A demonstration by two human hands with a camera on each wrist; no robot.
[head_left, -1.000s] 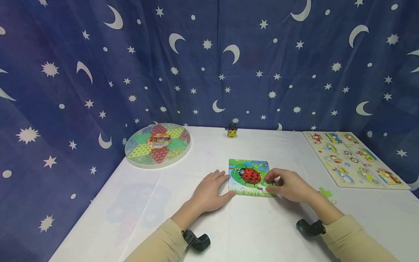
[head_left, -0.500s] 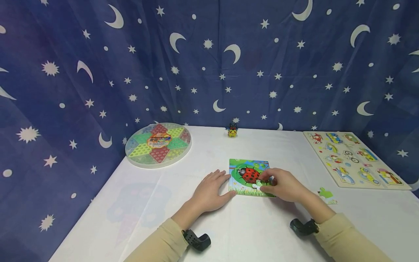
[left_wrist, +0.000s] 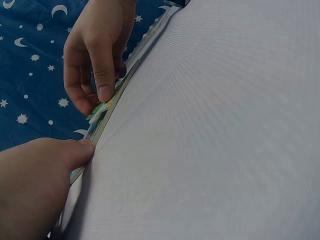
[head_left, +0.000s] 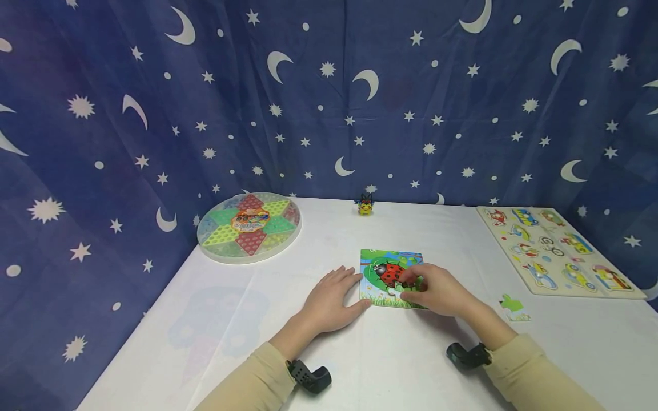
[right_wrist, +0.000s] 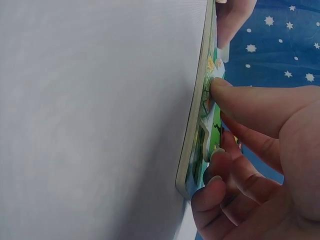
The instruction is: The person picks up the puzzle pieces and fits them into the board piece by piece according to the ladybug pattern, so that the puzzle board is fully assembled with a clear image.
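A square ladybug jigsaw puzzle (head_left: pixel 376 299) lies flat on the white table. My right hand (head_left: pixel 437 290) pinches a puzzle piece (right_wrist: pixel 214 127) between thumb and fingers, close over the lower middle of the puzzle. In the right wrist view this piece shows green and white, tilted above the board. My left hand (head_left: pixel 333 302) lies with its fingers extended at the puzzle's left edge. Its thumb (left_wrist: pixel 80 150) touches the board's edge in the left wrist view. Off to the right of my right wrist, a loose green puzzle piece (head_left: pixel 514 307) rests on the table.
A round Chinese checkers board (head_left: pixel 280 248) sits at the back left. Near the back edge stands a small yellow figurine (head_left: pixel 365 205). A wooden peg puzzle board (head_left: pixel 557 265) with vehicle pictures lies at the right. Behind the table hangs a blue curtain (head_left: pixel 308 85) with moons and stars.
My right hand has moved left over the puzzle with the pinched puzzle piece, bringing the loose green piece fully into sight. My left hand has stayed in place.
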